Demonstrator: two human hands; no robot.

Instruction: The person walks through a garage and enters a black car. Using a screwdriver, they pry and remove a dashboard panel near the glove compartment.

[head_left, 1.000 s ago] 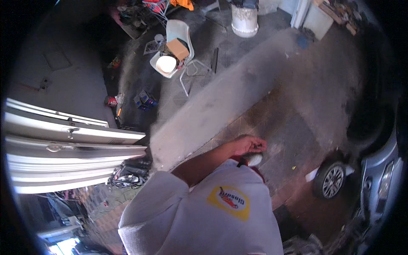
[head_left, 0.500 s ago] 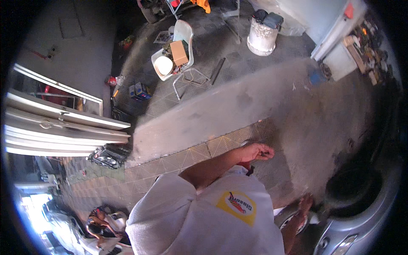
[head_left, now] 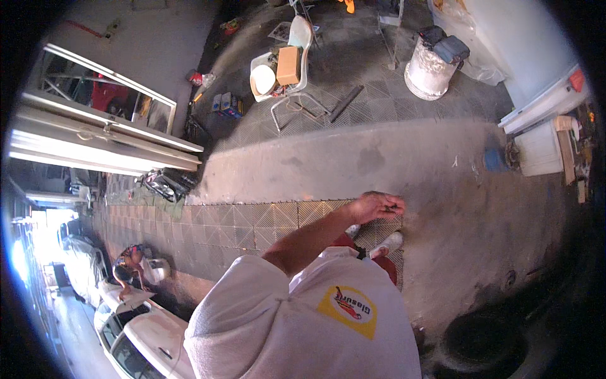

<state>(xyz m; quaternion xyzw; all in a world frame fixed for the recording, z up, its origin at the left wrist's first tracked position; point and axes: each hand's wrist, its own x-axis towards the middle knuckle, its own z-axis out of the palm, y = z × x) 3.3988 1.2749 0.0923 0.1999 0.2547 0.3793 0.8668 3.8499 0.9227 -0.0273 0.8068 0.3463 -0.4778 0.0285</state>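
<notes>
My left hand [head_left: 379,206] is raised in front of my body, over the edge where the tiled floor strip meets bare concrete. Its fingers are curled together, with something dark at the fingertips too small to make out. The bent arm crosses in front of my white shirt [head_left: 297,328], which has a yellow patch. Below the hand show my shoes, one of them a light shoe [head_left: 387,244]. No surface or object is touched by the left hand. My right hand is out of view.
A chair [head_left: 302,35] bears a cardboard box [head_left: 288,66] and a white bowl [head_left: 262,79]. Far right are a stained white bucket [head_left: 424,72] and a blue container [head_left: 496,160]. Folded white panels [head_left: 101,142] stand left. Another person [head_left: 129,262] bends beside a white car [head_left: 154,338].
The view has turned, so the chair and bucket sit further right and higher. My right hand and the silver car part have left the picture. My left hand stays raised and curled.
</notes>
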